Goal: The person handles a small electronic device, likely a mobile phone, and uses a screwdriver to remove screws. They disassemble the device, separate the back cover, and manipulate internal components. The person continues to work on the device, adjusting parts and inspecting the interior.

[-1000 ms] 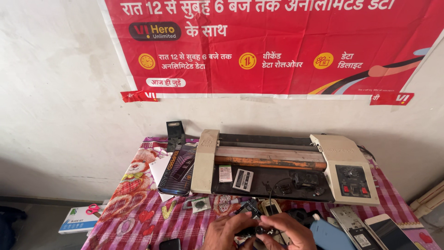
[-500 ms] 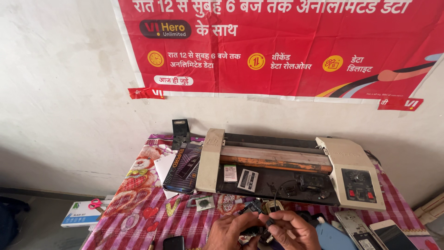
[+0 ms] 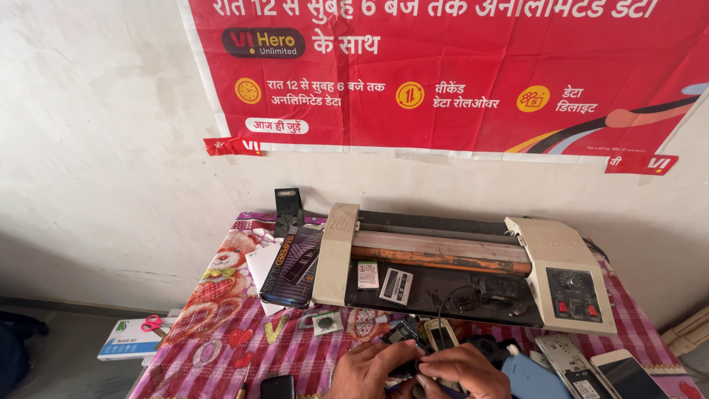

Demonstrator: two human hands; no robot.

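At the bottom edge of the head view my left hand (image 3: 369, 369) and my right hand (image 3: 461, 371) meet over a small dark device (image 3: 405, 332), fingers pinched on it from both sides. A second small phone-like piece (image 3: 441, 332) lies just behind my right hand. Both hands rest on a table with a red and white patterned cloth (image 3: 221, 310). The lower parts of both hands are cut off by the frame.
A beige laminating machine (image 3: 458, 266) fills the back of the table, with small cards on its black tray. A dark flat box (image 3: 294, 266) lies to its left. Phones (image 3: 628, 373) and a blue case (image 3: 532, 378) sit at the right. A box with red scissors (image 3: 136, 336) lies low left. A red poster (image 3: 443, 74) covers the wall.
The view has shifted slightly, so the table sits a little lower right in the frame. My hands stay together on the small device, fingers shifting a little.
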